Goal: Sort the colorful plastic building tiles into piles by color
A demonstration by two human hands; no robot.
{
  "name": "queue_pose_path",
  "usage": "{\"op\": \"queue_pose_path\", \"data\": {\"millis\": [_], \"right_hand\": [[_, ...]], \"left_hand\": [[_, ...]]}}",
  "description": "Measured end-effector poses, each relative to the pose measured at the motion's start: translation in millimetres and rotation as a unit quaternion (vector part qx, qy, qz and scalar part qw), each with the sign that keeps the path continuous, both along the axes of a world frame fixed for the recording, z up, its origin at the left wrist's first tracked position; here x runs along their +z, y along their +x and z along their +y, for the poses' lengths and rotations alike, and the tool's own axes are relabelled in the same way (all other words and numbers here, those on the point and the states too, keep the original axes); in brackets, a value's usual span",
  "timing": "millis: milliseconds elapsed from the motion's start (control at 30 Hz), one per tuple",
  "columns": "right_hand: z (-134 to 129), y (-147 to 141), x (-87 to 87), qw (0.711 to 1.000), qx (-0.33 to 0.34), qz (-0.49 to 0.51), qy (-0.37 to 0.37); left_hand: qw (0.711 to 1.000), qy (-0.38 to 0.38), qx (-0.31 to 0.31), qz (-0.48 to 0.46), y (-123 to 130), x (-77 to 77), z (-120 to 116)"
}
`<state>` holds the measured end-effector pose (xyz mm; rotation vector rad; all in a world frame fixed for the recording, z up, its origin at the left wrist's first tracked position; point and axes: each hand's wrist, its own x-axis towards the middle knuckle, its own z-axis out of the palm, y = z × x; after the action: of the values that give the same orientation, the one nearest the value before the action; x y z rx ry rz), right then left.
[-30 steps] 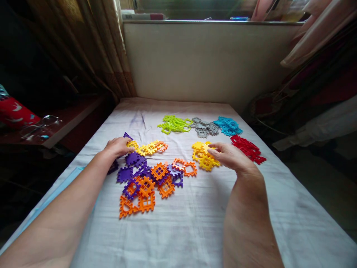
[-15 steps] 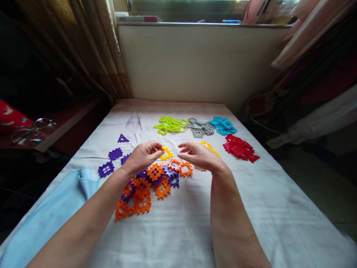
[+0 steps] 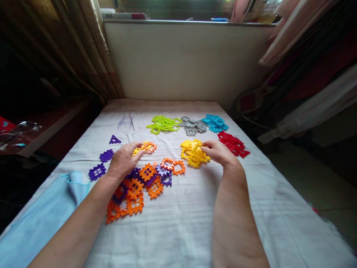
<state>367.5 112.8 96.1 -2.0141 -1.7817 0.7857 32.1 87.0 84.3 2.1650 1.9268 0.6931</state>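
One row (yellow-orange) — seemingly runs rightward, slightly away.

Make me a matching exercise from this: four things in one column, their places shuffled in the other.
1. Light-blue cloth
2. Gray plastic pile
3. Yellow plastic pile
4. Purple plastic triangle

A. At the right hand's fingers
B. Just beyond two purple squares
C. White sheet's near left side
D. Between lime-green and blue piles

Pairs: 1-C, 2-D, 3-A, 4-B.

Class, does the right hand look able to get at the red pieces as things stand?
Probably yes. The red pieces lie uncovered close beside the right hand, though its fingers are at the yellow pile and would have to leave it first.
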Motion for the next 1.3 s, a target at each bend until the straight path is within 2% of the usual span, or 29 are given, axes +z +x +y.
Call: {"op": "queue_pose_path", "data": {"millis": [67, 167, 333, 467, 667, 767, 1000, 1067, 1100, 1167, 1233, 1300], "right_hand": [[1.4, 8.1, -5.0, 0.999, -0.003, -0.026, -0.030], [3.8, 8.4, -9.1, 0.997, -0.022, -0.065, -0.043], [4.6, 3.1, -6.9, 0.992, -0.054, -0.108, -0.027], [2.9, -1.3, -0.8, 0.994, -0.048, -0.097, -0.010], [0.0, -11.6, 9.3, 0.996, -0.025, -0.084, -0.029], [-1.5, -13.1, 12.4, 0.996, -0.020, -0.086, -0.029], [1.3, -11.5, 6.8, 0.996, -0.048, -0.055, 0.040], [2.8, -9.9, 5.5, 0.992, -0.080, -0.034, 0.089], [3.2, -9.0, 5.5, 0.988, -0.099, -0.026, 0.114], [3.2, -7.8, 7.1, 0.979, -0.134, -0.011, 0.152], [2.3, -7.5, 10.0, 0.973, -0.157, 0.002, 0.168], [1.2, -7.8, 12.9, 0.971, -0.168, 0.011, 0.171]], "left_hand": [[0.995, -0.007, 0.035, 0.091, -17.3, -2.6, 3.5], [0.984, -0.052, 0.047, 0.165, -34.8, -9.4, 6.9], [0.968, -0.108, 0.047, 0.221, -45.5, -18.8, 10.3], [0.963, -0.130, 0.036, 0.231, -43.9, -19.8, 15.7], [0.959, -0.133, 0.007, 0.251, -21.8, -11.5, 24.3], [0.960, -0.132, 0.005, 0.247, -18.6, -5.8, 26.6], [0.960, -0.109, 0.101, 0.237, -46.0, 19.9, 27.9], [0.972, -0.096, 0.087, 0.196, -35.2, 26.2, 25.3], [0.980, -0.092, 0.059, 0.165, -23.7, 27.3, 23.2], [0.991, -0.089, -0.035, 0.097, 9.3, 24.4, 17.7], [0.989, -0.072, -0.123, 0.050, 49.4, 16.0, 12.2], [0.983, -0.032, -0.181, 0.025, 88.5, 5.1, 8.8]]}}
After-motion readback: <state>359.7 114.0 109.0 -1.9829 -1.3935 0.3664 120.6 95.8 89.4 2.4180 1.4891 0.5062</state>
